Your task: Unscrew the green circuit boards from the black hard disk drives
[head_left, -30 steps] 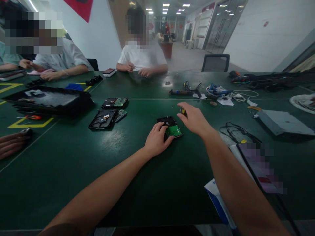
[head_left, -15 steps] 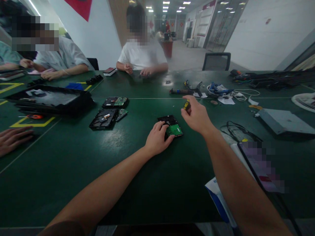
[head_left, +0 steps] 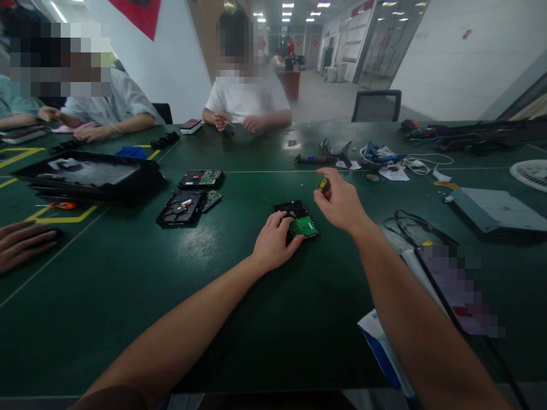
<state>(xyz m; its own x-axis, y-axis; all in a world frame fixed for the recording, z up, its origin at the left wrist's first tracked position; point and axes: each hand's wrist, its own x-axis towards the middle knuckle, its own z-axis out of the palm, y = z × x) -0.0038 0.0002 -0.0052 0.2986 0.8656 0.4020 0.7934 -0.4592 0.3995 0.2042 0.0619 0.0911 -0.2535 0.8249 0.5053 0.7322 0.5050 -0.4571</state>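
A black hard drive with a green circuit board facing up lies on the green table in front of me. My left hand rests on its near left corner and holds it down. My right hand hovers just right of and above the drive, fingers closed on a small yellow and black screwdriver whose handle shows above my thumb.
Two more opened hard drives lie to the left beside a black tray. Cables and tools are scattered at the back right, a grey box at right. Two other people sit across; another person's hand rests at far left.
My right hand has picked the screwdriver up off the table and lifted it slightly. My left hand stayed on the drive.
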